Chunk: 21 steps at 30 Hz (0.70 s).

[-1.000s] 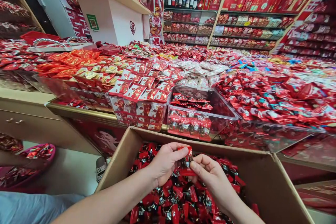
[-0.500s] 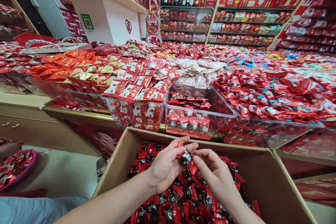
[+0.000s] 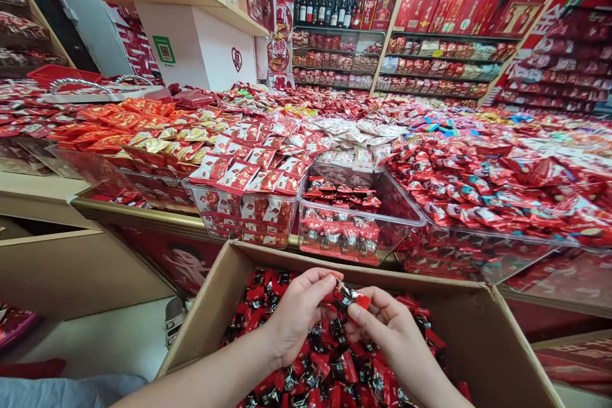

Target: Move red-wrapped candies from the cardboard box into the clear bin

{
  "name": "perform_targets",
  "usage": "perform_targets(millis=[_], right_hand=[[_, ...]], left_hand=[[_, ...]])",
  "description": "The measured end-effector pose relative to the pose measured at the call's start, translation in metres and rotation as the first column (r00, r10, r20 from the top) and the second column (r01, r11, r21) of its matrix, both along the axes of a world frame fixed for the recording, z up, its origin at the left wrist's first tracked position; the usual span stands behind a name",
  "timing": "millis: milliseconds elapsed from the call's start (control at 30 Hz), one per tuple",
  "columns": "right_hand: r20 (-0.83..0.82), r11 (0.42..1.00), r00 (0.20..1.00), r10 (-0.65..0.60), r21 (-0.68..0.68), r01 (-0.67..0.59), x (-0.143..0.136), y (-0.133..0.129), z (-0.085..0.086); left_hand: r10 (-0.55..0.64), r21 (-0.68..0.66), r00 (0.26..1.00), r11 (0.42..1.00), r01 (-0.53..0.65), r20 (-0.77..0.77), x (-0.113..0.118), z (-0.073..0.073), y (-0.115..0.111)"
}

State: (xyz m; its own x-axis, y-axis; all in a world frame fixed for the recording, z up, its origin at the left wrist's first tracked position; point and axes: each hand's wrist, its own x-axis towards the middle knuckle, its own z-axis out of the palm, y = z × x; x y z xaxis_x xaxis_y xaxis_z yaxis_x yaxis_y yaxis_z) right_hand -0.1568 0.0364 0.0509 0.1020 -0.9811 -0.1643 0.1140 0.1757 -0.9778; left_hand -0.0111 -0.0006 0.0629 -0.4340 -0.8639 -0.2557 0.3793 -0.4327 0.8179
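Over an open cardboard box (image 3: 478, 319) full of red and black wrapped candies (image 3: 329, 363), my two hands hold one red and black candy (image 3: 343, 295) between them. Thumb and fingers of my left hand (image 3: 299, 312) pinch its left end. At its right end, my right hand (image 3: 389, 325) grips the red wrapper tip with thumb and forefinger. Just behind the box stands a clear plastic bin (image 3: 358, 210), partly filled with rows of similar candies.
Beside that bin, a clear bin (image 3: 243, 207) holds red and white packets. Heaps of red candies (image 3: 502, 185) lie to the right. An open drawer (image 3: 86, 268) juts out at the left. Shelves with bottles (image 3: 329, 7) and red boxes stand behind.
My left fingers have closed on the candy's left end, and the candy now lies more level. The view has shifted slightly. A drawer at the left has come open.
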Motion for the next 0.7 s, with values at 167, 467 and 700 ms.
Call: perform_targets(millis=[167, 467, 700], right_hand=[[-0.385, 0.901, 0.885, -0.262, -0.426, 0.081, -0.023, -0.011, 0.06], [-0.805, 0.933, 0.591, -0.047, -0.247, -0.263, -0.012, -0.154, 0.128], [-0.949, 0.886, 0.303, 0.086, -0.066, -0.458, 0.027, -0.208, 0.103]], left_hand=[[-0.021, 0.031, 0.999, 0.999, 0.022, -0.036, 0.002, 0.001, -0.001], [-0.132, 0.078, 0.975, 0.99, 0.119, 0.178, -0.004, -0.006, 0.003], [-0.156, 0.043, 0.961, 0.988, 0.15, 0.227, -0.005, -0.015, 0.0]])
